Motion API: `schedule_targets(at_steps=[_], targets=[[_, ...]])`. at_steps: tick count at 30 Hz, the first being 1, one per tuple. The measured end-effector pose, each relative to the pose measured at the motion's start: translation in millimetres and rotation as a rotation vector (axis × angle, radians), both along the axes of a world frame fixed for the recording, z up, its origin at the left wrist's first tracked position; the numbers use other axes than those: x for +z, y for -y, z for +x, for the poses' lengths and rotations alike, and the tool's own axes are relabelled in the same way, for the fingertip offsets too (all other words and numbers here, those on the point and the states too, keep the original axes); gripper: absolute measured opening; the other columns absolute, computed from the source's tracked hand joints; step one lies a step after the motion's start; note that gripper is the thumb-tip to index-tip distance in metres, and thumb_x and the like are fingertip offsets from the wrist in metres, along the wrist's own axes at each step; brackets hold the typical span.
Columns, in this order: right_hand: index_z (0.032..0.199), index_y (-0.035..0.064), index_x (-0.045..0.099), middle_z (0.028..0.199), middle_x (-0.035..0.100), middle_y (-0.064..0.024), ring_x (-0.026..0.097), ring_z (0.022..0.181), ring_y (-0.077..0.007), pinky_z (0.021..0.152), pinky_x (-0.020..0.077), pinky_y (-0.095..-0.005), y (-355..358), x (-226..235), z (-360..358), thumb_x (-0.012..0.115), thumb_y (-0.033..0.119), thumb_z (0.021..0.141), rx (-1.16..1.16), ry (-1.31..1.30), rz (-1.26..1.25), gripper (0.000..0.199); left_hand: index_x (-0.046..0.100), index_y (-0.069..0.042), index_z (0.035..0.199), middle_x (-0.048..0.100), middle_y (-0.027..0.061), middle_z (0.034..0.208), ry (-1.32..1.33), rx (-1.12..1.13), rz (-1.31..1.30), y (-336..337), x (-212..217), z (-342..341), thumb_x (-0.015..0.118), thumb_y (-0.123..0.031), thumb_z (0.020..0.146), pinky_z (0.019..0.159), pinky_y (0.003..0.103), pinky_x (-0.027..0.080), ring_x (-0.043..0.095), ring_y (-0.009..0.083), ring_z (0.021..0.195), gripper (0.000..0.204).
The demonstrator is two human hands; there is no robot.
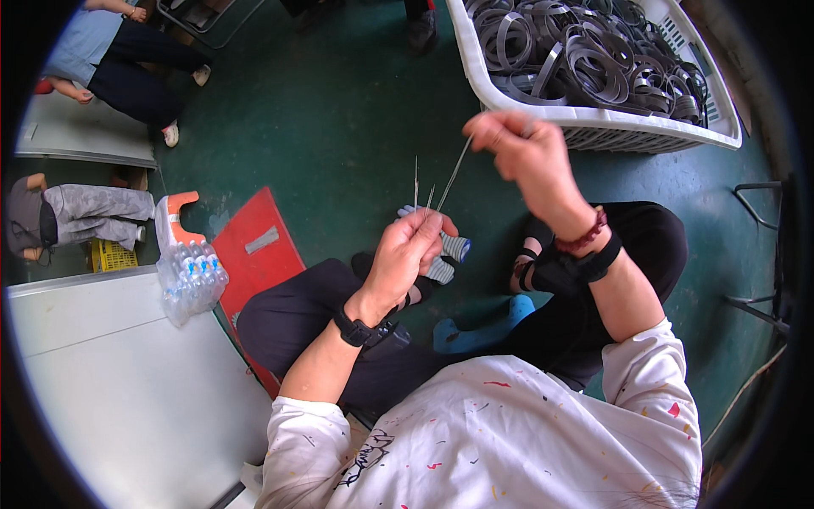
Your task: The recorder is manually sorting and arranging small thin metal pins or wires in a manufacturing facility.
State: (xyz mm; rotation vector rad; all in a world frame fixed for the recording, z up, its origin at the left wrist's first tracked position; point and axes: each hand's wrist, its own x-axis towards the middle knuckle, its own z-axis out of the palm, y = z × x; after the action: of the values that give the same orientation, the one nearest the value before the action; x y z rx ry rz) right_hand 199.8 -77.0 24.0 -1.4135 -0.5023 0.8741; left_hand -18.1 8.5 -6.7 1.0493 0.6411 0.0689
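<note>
Centrally, left hand (pixel 413 250) closed around thin metal strips (pixel 426 197) whose ends stick up above the fist, with a striped cloth (pixel 451 248) behind the fingers. Right hand (pixel 519 146) raised higher, fingertips pinched on one long strip (pixel 454 176) slanting down to the bundle. White basket (pixel 593 127) of dark metal bands (pixel 593 59), upper right. Pack of water bottles (pixel 193 276) at left, beside a red board (pixel 259 246)
</note>
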Motion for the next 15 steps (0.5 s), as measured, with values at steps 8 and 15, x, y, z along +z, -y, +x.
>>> schedule_targets(at_steps=[8,15], targets=[[0.103,-0.0019,0.075,0.088,0.074,-0.0004,0.061,0.074,-0.0039,0.064,0.0478,-0.0208,1.5,14.1,20.2,0.071,0.012,0.096,-0.283,0.397,0.236,0.016,0.065,-0.004,0.101,0.036,-0.0111,0.063,-0.077,0.137,0.079,-1.9,-3.6,1.6,0.057,-0.029,0.106,0.045,0.02,0.019,0.025,-0.0003,0.05,0.028],[0.1,0.0036,0.072,0.1,0.072,-0.0103,0.073,0.081,-0.0262,0.067,0.0603,-0.0324,12.3,3.5,-26.4,0.073,-0.003,0.078,0.083,1.081,0.512,0.023,0.064,-0.002,0.114,0.044,-0.0085,0.062,0.146,0.147,-0.316,-14.1,1.7,3.8,0.052,-0.039,0.107,0.045,0.022,0.019,0.023,0.0028,0.048,0.04]])
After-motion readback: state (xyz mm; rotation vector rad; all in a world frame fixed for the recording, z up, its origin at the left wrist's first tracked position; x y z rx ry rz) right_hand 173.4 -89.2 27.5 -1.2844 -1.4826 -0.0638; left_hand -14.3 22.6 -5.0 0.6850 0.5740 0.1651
